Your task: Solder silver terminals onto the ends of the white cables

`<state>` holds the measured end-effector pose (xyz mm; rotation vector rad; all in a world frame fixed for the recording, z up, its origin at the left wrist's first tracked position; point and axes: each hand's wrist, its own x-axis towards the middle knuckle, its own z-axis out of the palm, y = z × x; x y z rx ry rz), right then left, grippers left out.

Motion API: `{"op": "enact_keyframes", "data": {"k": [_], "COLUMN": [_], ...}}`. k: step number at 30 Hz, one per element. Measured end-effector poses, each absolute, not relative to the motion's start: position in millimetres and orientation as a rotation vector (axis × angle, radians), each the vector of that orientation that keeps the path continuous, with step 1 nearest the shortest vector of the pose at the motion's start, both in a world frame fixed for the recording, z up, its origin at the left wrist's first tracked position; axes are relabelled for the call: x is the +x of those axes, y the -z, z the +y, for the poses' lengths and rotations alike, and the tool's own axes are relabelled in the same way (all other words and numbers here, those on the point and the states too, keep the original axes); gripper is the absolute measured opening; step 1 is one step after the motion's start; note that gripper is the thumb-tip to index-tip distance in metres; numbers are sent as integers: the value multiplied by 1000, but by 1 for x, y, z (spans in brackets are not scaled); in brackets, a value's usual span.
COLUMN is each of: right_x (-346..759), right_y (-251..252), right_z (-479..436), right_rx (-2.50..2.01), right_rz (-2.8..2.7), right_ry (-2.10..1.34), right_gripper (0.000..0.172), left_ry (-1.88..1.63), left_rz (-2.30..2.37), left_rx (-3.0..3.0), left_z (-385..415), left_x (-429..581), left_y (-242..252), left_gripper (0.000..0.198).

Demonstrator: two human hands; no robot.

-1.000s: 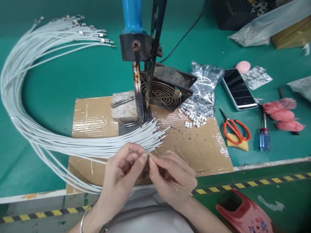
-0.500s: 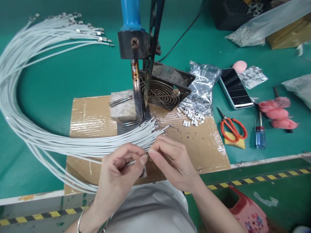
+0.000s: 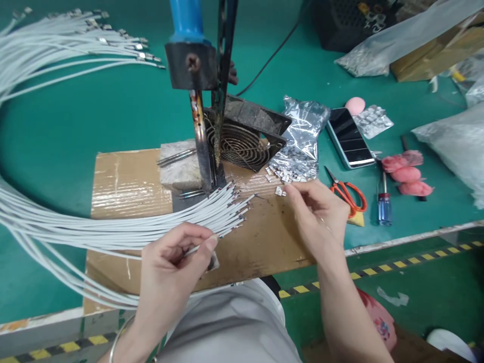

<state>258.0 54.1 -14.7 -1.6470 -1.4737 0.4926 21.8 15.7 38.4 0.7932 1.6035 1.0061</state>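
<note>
My left hand (image 3: 174,267) is closed in a pinch around the end of a white wire (image 3: 192,250), over the front of the cardboard. Behind it lies a thick bundle of white wires (image 3: 151,227), its cut ends fanned out to the right. My right hand (image 3: 321,217) has its thumb and forefinger drawn together beside a heap of small white and silvery terminals (image 3: 289,174). Two of these terminals (image 3: 280,191) lie at the fingertips. Whatever the right fingers pinch is hidden.
A blue-handled soldering iron (image 3: 187,22) stands clamped above the bundle, before a dusty fan (image 3: 242,146). Cardboard (image 3: 264,242) covers the green bench. To the right are a plastic bag (image 3: 304,131), phone (image 3: 350,136), orange-handled scissors (image 3: 346,196) and screwdriver (image 3: 384,206).
My right hand has left the wire end at my left fingers and moved right to the terminals. The left hand keeps its pinch. The whole view has shifted slightly.
</note>
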Motion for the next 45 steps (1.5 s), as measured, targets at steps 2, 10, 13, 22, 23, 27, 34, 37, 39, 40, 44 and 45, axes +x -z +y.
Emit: {"op": "enact_keyframes", "data": {"k": [2, 10, 13, 22, 23, 27, 34, 37, 39, 40, 44, 45], "right_x": [270, 267, 262, 214, 209, 191, 172, 170, 170, 170, 166, 163], "right_y": [21, 31, 28, 8, 7, 9, -1, -2, 0, 2, 6, 7], "right_z": [62, 62, 52, 29, 26, 14, 16, 17, 15, 14, 8, 7], "right_rx": [-1771, -1808, -1796, -1519, -1496, -1394, -1225, -1225, -1250, -1265, -1302, -1303], "right_rz": [-1548, -1611, -1391, -952, -962, -917, -855, -834, -829, -827, -816, -811], "right_ry": [-444, -395, -466, -928, -990, -1222, -1497, -1533, -1557, -1563, -1526, -1508], "right_gripper": [16, 18, 18, 32, 32, 29, 22, 30, 35, 38, 42, 41], "left_ry": [-1018, -1040, -1053, -1016, -1007, -1039, -1093, -1099, -1084, -1075, -1073, -1080], "left_rz": [1582, 1556, 1541, 1610, 1622, 1709, 1738, 1741, 1751, 1755, 1752, 1750], "left_rx": [824, 921, 916, 944, 953, 931, 934, 953, 977, 991, 1029, 1031], "left_z": [16, 20, 21, 20, 19, 17, 13, 12, 11, 10, 7, 6], "left_x": [22, 18, 18, 19, 20, 26, 36, 35, 34, 34, 36, 38], "left_y": [-35, -28, -29, -30, -30, -35, -40, -39, -38, -38, -36, -35], "left_gripper": [5, 6, 8, 6, 5, 7, 12, 12, 12, 11, 10, 10]}}
